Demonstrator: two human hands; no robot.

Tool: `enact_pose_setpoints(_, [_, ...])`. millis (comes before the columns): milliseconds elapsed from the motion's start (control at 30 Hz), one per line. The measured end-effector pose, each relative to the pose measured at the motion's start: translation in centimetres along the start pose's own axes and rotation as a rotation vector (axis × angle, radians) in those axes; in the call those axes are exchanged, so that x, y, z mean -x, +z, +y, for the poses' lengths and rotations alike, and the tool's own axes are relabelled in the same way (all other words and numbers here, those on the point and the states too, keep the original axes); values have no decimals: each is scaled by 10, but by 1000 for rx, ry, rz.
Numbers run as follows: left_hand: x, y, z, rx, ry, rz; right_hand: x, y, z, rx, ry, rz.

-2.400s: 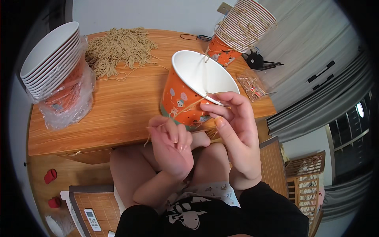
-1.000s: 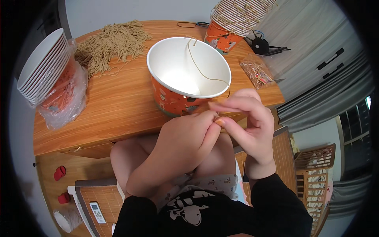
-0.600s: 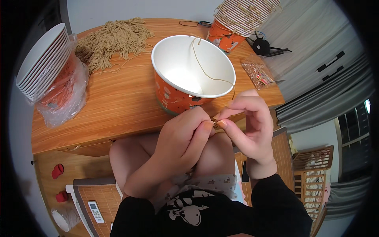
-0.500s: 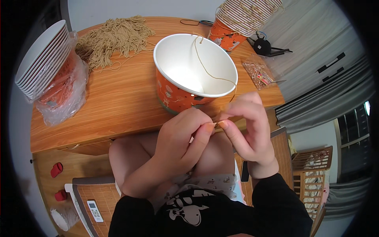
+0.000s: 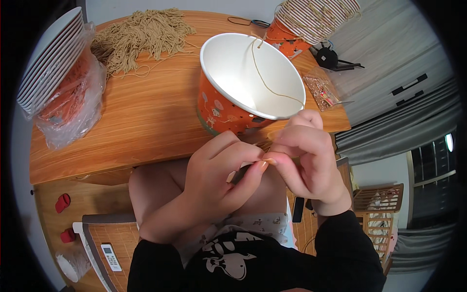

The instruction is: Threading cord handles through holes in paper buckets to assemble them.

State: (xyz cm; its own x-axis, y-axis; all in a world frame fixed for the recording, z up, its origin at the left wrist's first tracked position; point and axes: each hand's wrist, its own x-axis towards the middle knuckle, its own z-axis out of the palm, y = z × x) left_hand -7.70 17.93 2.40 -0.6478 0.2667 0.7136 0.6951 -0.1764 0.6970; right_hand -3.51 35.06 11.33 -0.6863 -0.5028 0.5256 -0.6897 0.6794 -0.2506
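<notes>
A large orange paper bucket (image 5: 226, 109) with a white inside stands tilted near the table's front edge. A thin tan cord (image 5: 262, 78) hangs from a hole at its far rim, crosses the inside and passes over the near right rim toward my hands. Just in front of the bucket, my left hand (image 5: 221, 170) pinches with thumb and forefinger. My right hand (image 5: 309, 158) meets it there, thumb and forefinger pressed together on the cord. The fingertips touch, and the cord between them is mostly hidden.
Wrapped stacked buckets (image 5: 61, 82) stand at the left. A heap of tan cords (image 5: 141, 39) lies at the back. Another stack of corded buckets (image 5: 311, 24) is at the back right, near a black object (image 5: 327, 57) and a clear bag of small parts (image 5: 321, 87).
My hands stay together in front of the bucket, with the fingers slightly shifted and the right fingers curled more. The bucket appears a little farther right as the whole view shifts.
</notes>
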Motion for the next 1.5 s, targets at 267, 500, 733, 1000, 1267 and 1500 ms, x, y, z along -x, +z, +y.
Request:
enact_pose_setpoints(267, [-9, -7, -10, -37, -9, 70, -13, -8, 5, 152, 91, 42])
enact_pose_setpoints(500, [-14, -6, -17, -78, -110, 87, -8, 2, 12, 244, 131, 75])
enact_pose_setpoints(733, [-12, 0, -19, 29, -151, 78, -6, 9, 12, 168, 157, 145])
enact_pose_setpoints(1000, [-11, 2, -20, 85, -220, 91, -4, 6, 10, 161, 191, 126])
enact_pose_setpoints(1267, [-11, 1, -14, 39, -261, 121, -17, -12, 9, 24, 215, -25])
enact_pose_setpoints(1500, [-9, 5, -18, 151, -347, 185, -53, -23, 38, -61, 69, -282])
